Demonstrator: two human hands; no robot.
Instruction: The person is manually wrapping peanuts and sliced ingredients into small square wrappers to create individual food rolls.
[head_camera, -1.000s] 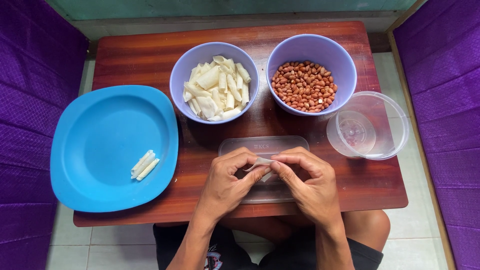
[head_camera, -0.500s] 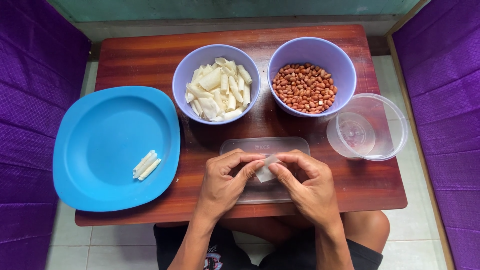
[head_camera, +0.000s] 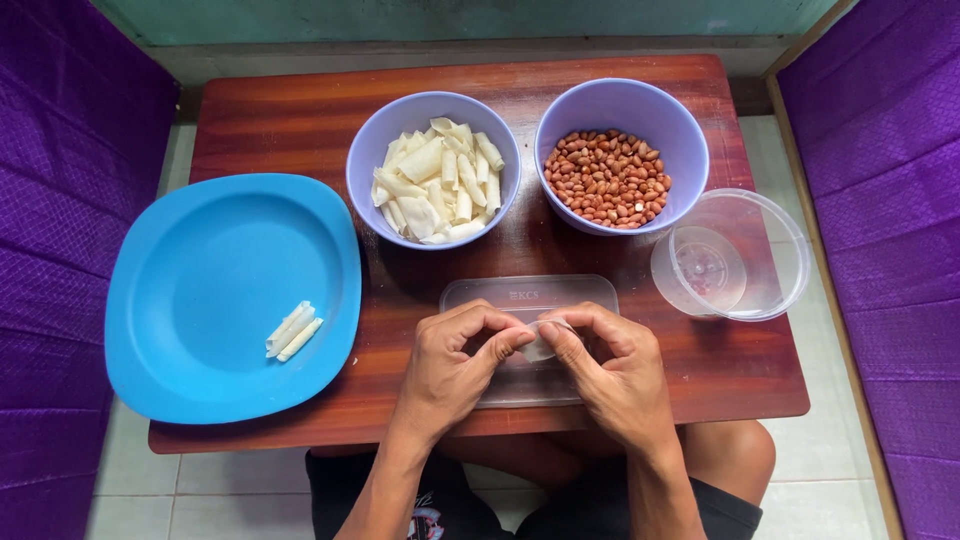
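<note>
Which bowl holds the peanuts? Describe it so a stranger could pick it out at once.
Start at the brown wooden table. Two lilac bowls stand side by side along its far edge; take the right-hand bowl, next to the clear round tub. It is full of small reddish-brown peanuts, while its neighbour holds pale rolled pastry pieces.

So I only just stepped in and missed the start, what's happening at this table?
A person sits at a small wooden table, both hands together over a clear flat plastic lid. The left hand and right hand pinch a small pale wrapper piece between their fingertips. Behind are a bowl of pale wrapper pieces, a bowl of peanuts and an empty clear container. On the blue plate at the left lie a few finished rolls.
</note>
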